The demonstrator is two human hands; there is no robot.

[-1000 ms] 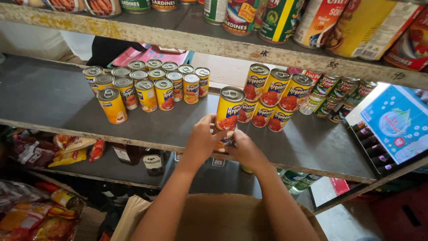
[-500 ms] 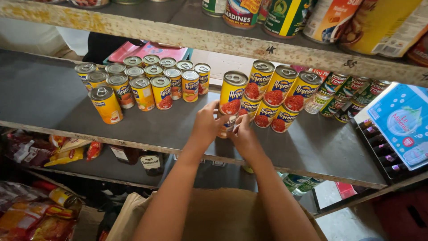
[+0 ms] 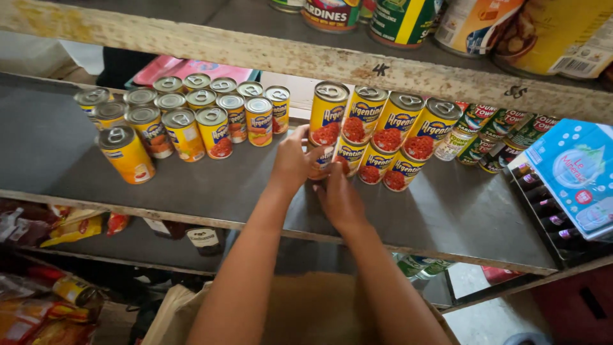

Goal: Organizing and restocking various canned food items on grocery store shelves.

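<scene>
– Yellow tins everywhere on that grey shelf (image 3: 447, 211). Which one are the hands on?

– A yellow can (image 3: 321, 161) in the lower layer of the stack, at its left end, right under the tall can (image 3: 329, 112) with the pull-ring lid. The left hand (image 3: 290, 160) wraps round its left side, fingers curled shut on it. The right hand (image 3: 340, 199) comes up from below and presses against its front and right side, so both hands are closed on the same can.

– Is the can standing or lying?

– Hard to tell; the hands cover most of it. Only a strip of the label shows between them.

– What sits beside it?

– To its right, a stack of yellow cans (image 3: 389, 137) with red pictures on the labels, an upper row resting on a lower row, touching one another. Further right, some green-labelled cans (image 3: 495, 131) lie packed together, and past them a light blue carton (image 3: 575, 172) rests over a tray of small dark bottles (image 3: 549, 204).

– And on the left?

– A cluster of smaller yellow cans (image 3: 191, 118) stands upright in rows, well apart from the hands, with one single can (image 3: 126, 153) out in front near the shelf edge.

– Anything above or below?

– A wooden upper shelf (image 3: 255, 51) carries large tins. Under the grey shelf, snack packets (image 3: 70, 227) lie on a lower level, and a brown cardboard box (image 3: 306, 313) sits beneath the forearms.
</scene>
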